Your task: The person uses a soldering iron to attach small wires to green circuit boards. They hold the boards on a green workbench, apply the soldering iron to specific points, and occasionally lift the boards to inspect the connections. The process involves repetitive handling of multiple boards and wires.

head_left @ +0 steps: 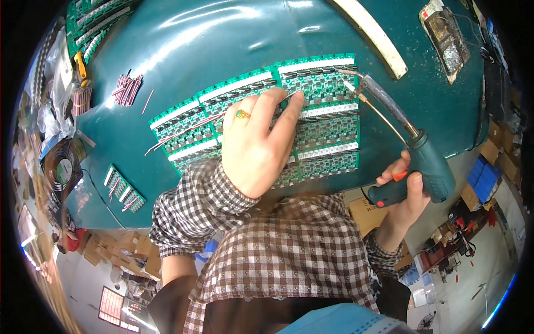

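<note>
While left hand [257, 146] presses flat on green circuit board panel [261, 119] mid-counter [167, 44], fingers together pinning thin wire, right hand [401, 192] wraps soldering gun [409, 153] grip beside panel's right edge. Panel likely light, stiff, fragile; take by edges.

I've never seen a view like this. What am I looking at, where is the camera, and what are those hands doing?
There is no machine here: the one picture comes from a wide fisheye camera worn on a person's head, looking down, so straight edges bend near the rim. The checked sleeves are the person's own arms. On the dark green tabletop lies a panel of green printed circuit boards with white strips. The left hand, wearing a green-stoned ring, presses on the panel, and its fingers pinch a thin wire at the boards. The right hand grips a teal pistol-shaped soldering gun, whose metal tip reaches the panel's top right corner. A bundle of short pink wire pieces lies further left, and a small fan stands at the table's left edge.
</note>
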The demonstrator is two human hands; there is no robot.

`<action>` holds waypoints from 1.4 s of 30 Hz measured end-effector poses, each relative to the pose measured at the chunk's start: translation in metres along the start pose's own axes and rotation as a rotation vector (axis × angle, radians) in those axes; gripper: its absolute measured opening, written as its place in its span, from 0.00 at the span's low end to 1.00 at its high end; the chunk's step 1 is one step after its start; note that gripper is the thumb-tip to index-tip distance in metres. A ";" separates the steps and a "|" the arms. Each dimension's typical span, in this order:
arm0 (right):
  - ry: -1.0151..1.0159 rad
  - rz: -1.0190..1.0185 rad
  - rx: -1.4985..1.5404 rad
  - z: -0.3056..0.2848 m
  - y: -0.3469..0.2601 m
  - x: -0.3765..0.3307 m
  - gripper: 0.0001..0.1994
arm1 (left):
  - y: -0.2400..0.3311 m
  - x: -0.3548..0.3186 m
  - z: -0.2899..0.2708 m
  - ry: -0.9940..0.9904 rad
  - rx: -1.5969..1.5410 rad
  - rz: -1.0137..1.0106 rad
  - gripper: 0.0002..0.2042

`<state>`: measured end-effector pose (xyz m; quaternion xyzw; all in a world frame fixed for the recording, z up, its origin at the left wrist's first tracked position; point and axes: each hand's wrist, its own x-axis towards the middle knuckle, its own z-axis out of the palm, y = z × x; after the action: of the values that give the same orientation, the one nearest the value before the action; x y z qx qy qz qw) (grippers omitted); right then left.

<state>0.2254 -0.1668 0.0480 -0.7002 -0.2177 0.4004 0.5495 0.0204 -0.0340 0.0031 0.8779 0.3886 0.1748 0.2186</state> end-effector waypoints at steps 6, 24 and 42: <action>0.010 0.011 0.001 -0.003 0.002 0.000 0.22 | -0.001 0.002 -0.001 -0.020 -0.024 0.003 0.20; -0.046 0.025 0.001 -0.003 -0.001 -0.002 0.22 | -0.014 0.003 0.002 0.087 -0.187 0.004 0.16; -0.110 0.107 -0.117 0.006 -0.013 -0.003 0.23 | -0.007 0.024 0.000 0.049 -0.056 -0.183 0.05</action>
<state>0.2204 -0.1616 0.0605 -0.7186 -0.2328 0.4536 0.4728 0.0315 -0.0115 0.0032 0.8276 0.4674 0.1865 0.2485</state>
